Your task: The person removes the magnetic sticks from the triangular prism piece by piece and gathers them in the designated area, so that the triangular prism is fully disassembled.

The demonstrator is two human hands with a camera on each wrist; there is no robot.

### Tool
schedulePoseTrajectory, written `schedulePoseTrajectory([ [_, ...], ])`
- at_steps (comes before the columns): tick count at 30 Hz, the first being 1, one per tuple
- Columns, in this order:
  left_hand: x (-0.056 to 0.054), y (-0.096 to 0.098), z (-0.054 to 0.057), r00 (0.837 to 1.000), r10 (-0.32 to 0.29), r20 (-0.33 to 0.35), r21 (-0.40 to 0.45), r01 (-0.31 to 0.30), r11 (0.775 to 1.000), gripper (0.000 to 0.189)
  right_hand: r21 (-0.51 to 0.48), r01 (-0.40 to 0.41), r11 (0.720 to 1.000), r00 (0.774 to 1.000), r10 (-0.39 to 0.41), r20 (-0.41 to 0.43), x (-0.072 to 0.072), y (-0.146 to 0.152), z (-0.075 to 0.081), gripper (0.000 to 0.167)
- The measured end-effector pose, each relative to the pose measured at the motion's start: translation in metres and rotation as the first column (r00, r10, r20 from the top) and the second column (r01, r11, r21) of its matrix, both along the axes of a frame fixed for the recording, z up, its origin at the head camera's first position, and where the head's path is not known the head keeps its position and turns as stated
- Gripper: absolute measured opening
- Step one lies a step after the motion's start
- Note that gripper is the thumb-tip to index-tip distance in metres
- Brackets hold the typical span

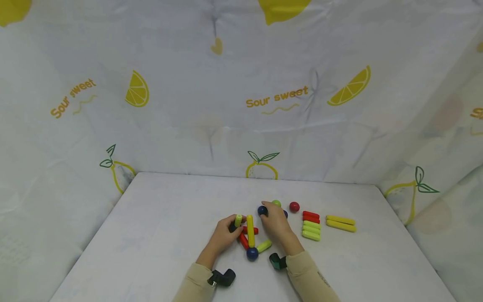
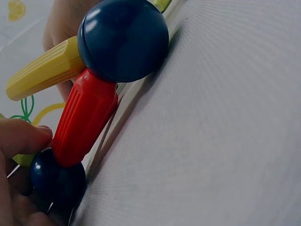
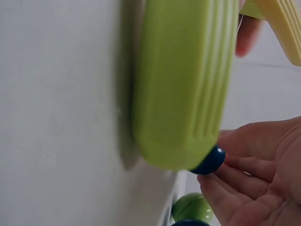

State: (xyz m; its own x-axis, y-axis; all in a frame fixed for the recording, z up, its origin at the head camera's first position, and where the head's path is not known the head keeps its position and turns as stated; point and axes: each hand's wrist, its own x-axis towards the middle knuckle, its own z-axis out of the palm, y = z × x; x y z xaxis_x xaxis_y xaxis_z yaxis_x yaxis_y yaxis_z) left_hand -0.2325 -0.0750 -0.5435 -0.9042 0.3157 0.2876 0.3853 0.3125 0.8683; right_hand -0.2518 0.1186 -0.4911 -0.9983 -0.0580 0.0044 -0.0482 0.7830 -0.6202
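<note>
My left hand holds a dark blue ball at the left corner of a frame of sticks and balls. A green stick rises from that corner. One red stick runs from it to the near blue ball, which also bears an upright yellow stick and a green stick lying to the right. A second red stick shows behind the yellow one. Beyond the frame, my right hand pinches another dark blue ball between thumb and fingers.
Close behind the right hand are a green ball and a partly hidden blue ball. A red ball lies farther right. Short red sticks, short green sticks and two yellow sticks lie in rows on the white table.
</note>
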Motion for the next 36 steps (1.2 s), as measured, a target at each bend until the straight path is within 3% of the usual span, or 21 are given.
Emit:
schedulePoseTrajectory([
  [8,0.000,0.000,-0.002,1.000,0.001,0.026,0.004,-0.001,1.000,0.024,-0.037,-0.002,0.999,0.999,0.000,-0.053,0.005,0.001,0.008,0.048],
  [12,-0.001,0.000,-0.002,0.999,-0.004,0.039,0.011,0.004,1.000,0.024,-0.190,-0.020,0.982,0.997,0.004,-0.081,0.010,0.005,0.012,0.044],
  [16,-0.001,0.000,0.000,0.999,-0.004,0.035,0.011,0.003,1.000,0.024,-0.380,-0.068,0.922,0.996,0.038,-0.086,0.014,0.006,0.013,0.040],
  [19,0.000,-0.001,0.000,1.000,-0.008,0.019,0.009,0.008,1.000,0.026,-0.478,-0.146,0.866,0.989,0.112,-0.099,0.016,0.006,0.012,0.038],
  [23,0.000,-0.003,0.000,1.000,-0.007,-0.025,-0.031,0.006,0.999,0.027,-0.534,-0.260,0.805,0.965,0.227,-0.129,0.018,0.001,0.008,0.039],
  [26,0.000,-0.007,0.000,0.997,0.015,-0.070,-0.089,-0.021,0.996,0.026,-0.538,-0.312,0.783,0.949,0.281,-0.141,0.019,-0.004,0.006,0.039],
  [29,-0.001,-0.010,0.000,0.995,0.028,-0.099,-0.134,-0.041,0.990,0.026,-0.523,-0.332,0.785,0.942,0.302,-0.146,0.020,-0.010,0.005,0.038],
  [36,0.000,-0.010,0.001,0.997,0.004,-0.079,-0.149,-0.016,0.989,0.026,-0.477,-0.349,0.807,0.936,0.329,-0.129,0.017,-0.018,0.005,0.034],
])
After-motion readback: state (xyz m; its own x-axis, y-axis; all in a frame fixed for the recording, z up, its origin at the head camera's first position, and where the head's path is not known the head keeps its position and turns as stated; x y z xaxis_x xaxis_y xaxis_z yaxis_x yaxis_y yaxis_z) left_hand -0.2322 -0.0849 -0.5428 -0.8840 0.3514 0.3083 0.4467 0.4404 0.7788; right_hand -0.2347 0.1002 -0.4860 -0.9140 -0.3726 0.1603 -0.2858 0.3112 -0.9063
